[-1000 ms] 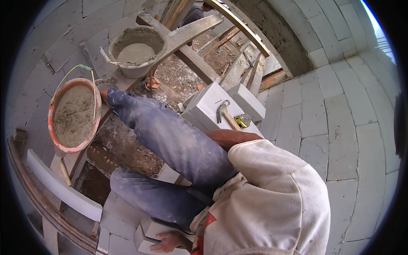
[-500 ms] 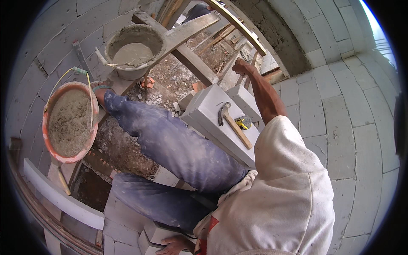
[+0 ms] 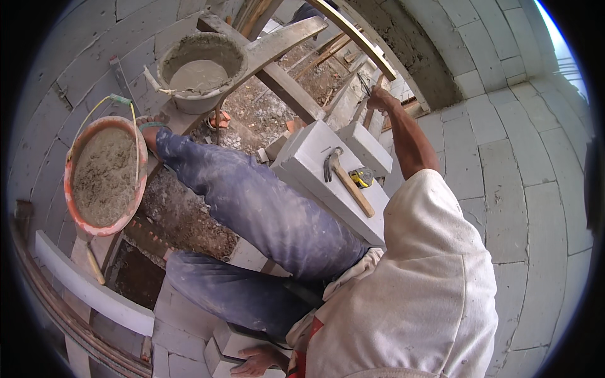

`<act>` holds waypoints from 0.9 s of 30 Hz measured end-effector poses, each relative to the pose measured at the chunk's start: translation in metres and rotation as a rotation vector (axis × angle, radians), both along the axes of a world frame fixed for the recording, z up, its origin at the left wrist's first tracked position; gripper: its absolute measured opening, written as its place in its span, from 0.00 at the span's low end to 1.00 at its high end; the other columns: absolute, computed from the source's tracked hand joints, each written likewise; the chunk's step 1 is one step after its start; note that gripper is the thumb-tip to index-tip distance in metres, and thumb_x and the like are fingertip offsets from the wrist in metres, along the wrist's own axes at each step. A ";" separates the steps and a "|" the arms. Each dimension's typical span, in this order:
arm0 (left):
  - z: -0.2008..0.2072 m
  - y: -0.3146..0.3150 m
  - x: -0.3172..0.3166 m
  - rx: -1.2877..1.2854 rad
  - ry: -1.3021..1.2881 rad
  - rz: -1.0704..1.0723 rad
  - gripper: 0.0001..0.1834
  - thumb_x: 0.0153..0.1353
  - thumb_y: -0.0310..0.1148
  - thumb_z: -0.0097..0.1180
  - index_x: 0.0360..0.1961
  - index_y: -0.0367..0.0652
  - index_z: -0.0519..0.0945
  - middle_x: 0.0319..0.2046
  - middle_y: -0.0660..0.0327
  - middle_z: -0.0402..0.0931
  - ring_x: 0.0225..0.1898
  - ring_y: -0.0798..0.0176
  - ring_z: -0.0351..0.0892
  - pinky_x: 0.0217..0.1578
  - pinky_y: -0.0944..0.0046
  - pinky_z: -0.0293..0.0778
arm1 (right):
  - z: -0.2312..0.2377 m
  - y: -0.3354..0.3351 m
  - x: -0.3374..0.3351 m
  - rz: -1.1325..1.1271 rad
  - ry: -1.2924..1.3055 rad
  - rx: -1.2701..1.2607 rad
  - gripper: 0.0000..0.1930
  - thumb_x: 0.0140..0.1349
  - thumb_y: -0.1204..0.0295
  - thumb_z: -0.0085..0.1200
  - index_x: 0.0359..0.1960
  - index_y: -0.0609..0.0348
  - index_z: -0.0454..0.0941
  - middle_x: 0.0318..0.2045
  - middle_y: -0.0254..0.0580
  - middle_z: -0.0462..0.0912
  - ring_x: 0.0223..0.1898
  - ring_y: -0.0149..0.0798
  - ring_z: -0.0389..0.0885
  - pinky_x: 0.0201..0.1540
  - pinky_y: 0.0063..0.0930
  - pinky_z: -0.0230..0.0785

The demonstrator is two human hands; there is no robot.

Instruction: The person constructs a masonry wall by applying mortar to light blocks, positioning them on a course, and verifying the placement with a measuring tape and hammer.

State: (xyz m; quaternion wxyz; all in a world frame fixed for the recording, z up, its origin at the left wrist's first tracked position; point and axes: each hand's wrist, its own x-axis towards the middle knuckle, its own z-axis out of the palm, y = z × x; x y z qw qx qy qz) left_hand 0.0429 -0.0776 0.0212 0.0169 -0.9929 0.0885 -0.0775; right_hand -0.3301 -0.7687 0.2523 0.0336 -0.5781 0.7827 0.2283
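My right arm reaches out to the far right, and my right hand [image 3: 382, 101] is closed by the wooden frame. Something thin and dark, perhaps wire or a slim tool [image 3: 364, 83], sticks out past its fingers; its kind I cannot make out. Low in the view, my left hand [image 3: 255, 361] lies with its fingers apart on a white block [image 3: 222, 362]. A claw hammer [image 3: 348, 184] with a wooden handle and a yellow-black tape measure [image 3: 361, 177] rest together on a pale block [image 3: 309, 151], on the near side of my right hand.
An orange-rimmed bucket of mortar [image 3: 104, 179] and a grey bucket [image 3: 200, 72] stand at left on a plank. A wooden-handled tool [image 3: 96, 268] lies below them. Timber beams [image 3: 290, 94] cross the far side over rubble. Block walls [image 3: 498, 201] rise on both sides.
My right hand has shifted slightly right and nearer, and a thin dark thing now shows beyond its fingers. My left hand stays on the block. The view has shifted slightly.
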 end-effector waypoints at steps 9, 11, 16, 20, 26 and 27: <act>-0.009 0.012 0.000 -0.011 0.011 -0.016 0.45 0.77 0.64 0.39 0.78 0.34 0.61 0.77 0.42 0.62 0.74 0.37 0.66 0.66 0.36 0.64 | 0.002 0.004 -0.012 0.008 0.005 0.010 0.26 0.54 0.71 0.64 0.55 0.67 0.78 0.45 0.54 0.88 0.44 0.50 0.90 0.37 0.44 0.85; -0.016 0.016 0.000 -0.005 0.014 -0.024 0.45 0.77 0.64 0.39 0.78 0.34 0.61 0.77 0.42 0.61 0.74 0.37 0.66 0.66 0.36 0.64 | 0.006 0.005 -0.006 -0.003 -0.002 0.022 0.26 0.54 0.72 0.63 0.56 0.67 0.77 0.45 0.54 0.88 0.43 0.50 0.90 0.36 0.44 0.85; -0.037 0.055 0.010 0.008 0.023 -0.041 0.45 0.77 0.64 0.39 0.78 0.34 0.61 0.77 0.42 0.61 0.74 0.37 0.66 0.66 0.36 0.64 | 0.018 0.009 0.008 -0.069 -0.046 -0.012 0.24 0.54 0.77 0.62 0.55 0.67 0.76 0.45 0.54 0.87 0.41 0.49 0.91 0.28 0.41 0.87; -0.013 0.009 0.001 0.006 0.033 -0.052 0.45 0.77 0.64 0.39 0.78 0.34 0.60 0.77 0.42 0.61 0.74 0.37 0.65 0.66 0.36 0.63 | 0.018 0.009 0.005 -0.074 -0.040 -0.017 0.23 0.54 0.78 0.63 0.53 0.66 0.77 0.46 0.55 0.87 0.41 0.50 0.90 0.28 0.41 0.88; -0.033 0.052 0.010 0.006 0.034 -0.057 0.45 0.77 0.63 0.39 0.78 0.34 0.60 0.77 0.42 0.61 0.74 0.37 0.65 0.66 0.36 0.63 | 0.012 0.011 0.002 -0.035 -0.028 -0.050 0.21 0.54 0.77 0.65 0.52 0.67 0.79 0.46 0.55 0.87 0.41 0.49 0.91 0.29 0.40 0.88; -0.034 0.053 0.011 0.005 0.034 -0.057 0.45 0.77 0.63 0.39 0.78 0.34 0.60 0.77 0.42 0.61 0.74 0.37 0.65 0.66 0.36 0.63 | 0.011 0.009 0.000 -0.033 -0.030 -0.049 0.21 0.54 0.77 0.65 0.52 0.67 0.79 0.46 0.55 0.87 0.41 0.49 0.91 0.29 0.40 0.88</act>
